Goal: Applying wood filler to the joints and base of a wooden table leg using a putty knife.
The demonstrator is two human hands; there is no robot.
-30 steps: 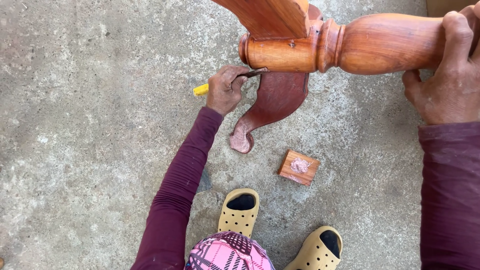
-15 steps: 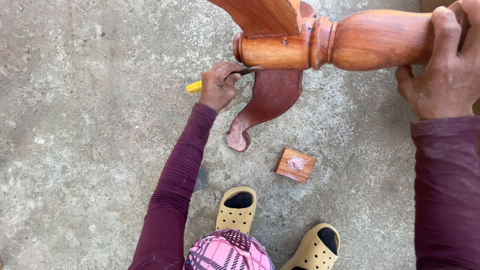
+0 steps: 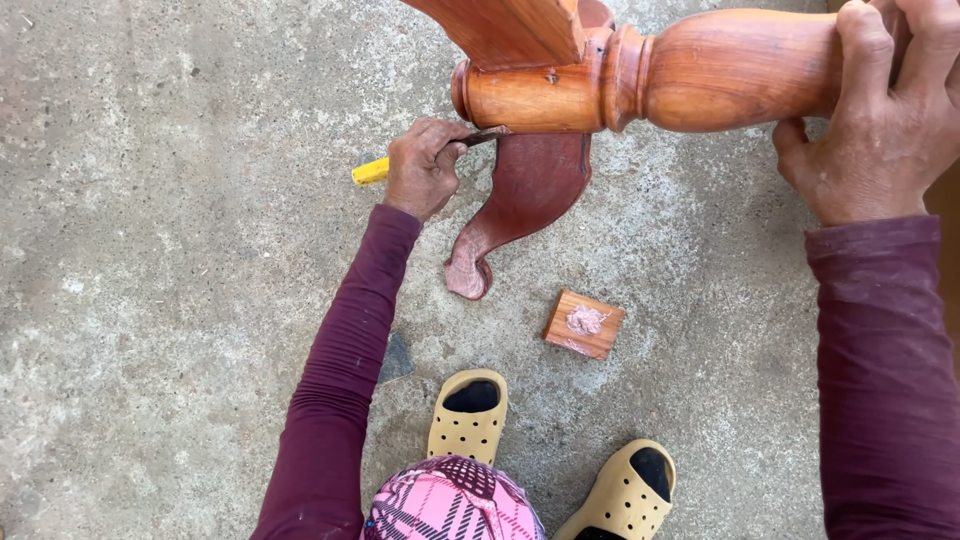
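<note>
My left hand (image 3: 422, 168) was closed round a tool (image 3: 372, 171) with a yellow handle, its dark tip set against the underside of the turned column (image 3: 690, 70) at about twelve o'clock in my view, right where the curved leg (image 3: 520, 200) met it. My right hand (image 3: 880, 120) was clamped over the column's far end at two o'clock, fingers wrapped across the top. The column lay on its side above the concrete floor (image 3: 150, 300), its long axis running roughly nine to three, the narrow end pointing toward nine. The leg swept down from the joint toward seven o'clock, its scrolled toe resting on the floor. I judged the work would go best with my right hand holding the column dead steady while the tip stayed tight in the seam, pressed in short, light strokes so it did not skid onto the finished wood. A small wood block (image 3: 584, 324) carrying a pinkish dab lay at six o'clock, near my sandals (image 3: 466, 415).
</note>
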